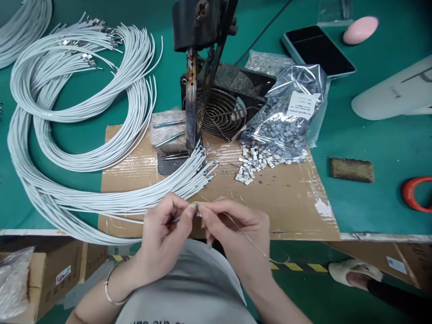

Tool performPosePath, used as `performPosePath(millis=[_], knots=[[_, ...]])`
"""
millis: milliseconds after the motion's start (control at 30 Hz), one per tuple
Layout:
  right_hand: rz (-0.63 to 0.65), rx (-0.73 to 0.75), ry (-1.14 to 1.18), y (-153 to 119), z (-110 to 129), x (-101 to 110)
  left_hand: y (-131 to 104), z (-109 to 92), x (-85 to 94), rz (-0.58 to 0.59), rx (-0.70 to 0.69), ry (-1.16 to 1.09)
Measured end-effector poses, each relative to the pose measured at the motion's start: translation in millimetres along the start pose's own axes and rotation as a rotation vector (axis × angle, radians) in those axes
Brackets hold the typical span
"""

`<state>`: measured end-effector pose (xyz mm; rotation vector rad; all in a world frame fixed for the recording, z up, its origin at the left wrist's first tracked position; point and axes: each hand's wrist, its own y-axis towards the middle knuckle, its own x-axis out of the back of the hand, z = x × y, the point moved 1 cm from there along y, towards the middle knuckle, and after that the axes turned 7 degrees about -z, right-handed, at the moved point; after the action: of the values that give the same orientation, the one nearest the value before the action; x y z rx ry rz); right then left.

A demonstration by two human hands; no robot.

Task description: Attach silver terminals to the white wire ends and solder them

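My left hand [166,238] is closed in a pinch at the front edge of the cardboard, a short piece of white cable showing between its fingers. Its fingertips meet those of my right hand [238,236], which is also pinched. A tiny silvery piece [198,209] shows where they meet, mostly hidden. A thin pale wire [249,239] runs from my right fingers across the back of that hand. Just beyond lies a bundle of white cables [168,185], ends fanned to the right. Small metal connectors [253,162] lie spilled from a clear plastic bag [286,112].
A soldering stand [192,99] rises in the middle, before a black fan [224,112]. Coiled white cables [84,110] fill the left. At right are a phone [319,50], a pink egg-shaped object [360,30], a white bottle [394,87], a brown block [352,170] and a red-handled tool [413,194].
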<state>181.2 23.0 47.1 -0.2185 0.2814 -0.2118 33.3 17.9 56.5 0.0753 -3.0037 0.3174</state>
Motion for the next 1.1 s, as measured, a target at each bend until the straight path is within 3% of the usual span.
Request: performPosePath(millis=[167,267,367,500,700,967,1100], knots=[[-0.149,0.327,-0.17,-11.7,-10.6,-7.3,3.0,-2.6,-1.6,-0.002,0.028,-0.13],[-0.114,0.46,-0.316,-10.5,-6.5,-4.0,8.0,-8.3,1.0,-0.03,0.12,-0.179],[-0.034,0.495,-0.359,-5.0,0.2,2.2,12.9,-13.7,1.3,-0.04,0.18,-0.188],[0.019,0.396,-0.305,1.4,6.4,10.9,18.1,-18.3,-0.9,-0.064,0.187,-0.133],[-0.21,0.098,-0.159,2.9,15.2,15.1,19.4,-20.9,-1.0,-0.115,0.134,-0.028],[-0.059,0.226,-0.198,13.4,15.1,15.4,13.9,-24.1,-4.1,-0.18,0.126,-0.015],[0.006,0.144,-0.142,14.3,9.9,16.1,12.5,-25.0,-4.8,-0.2,0.133,-0.015]])
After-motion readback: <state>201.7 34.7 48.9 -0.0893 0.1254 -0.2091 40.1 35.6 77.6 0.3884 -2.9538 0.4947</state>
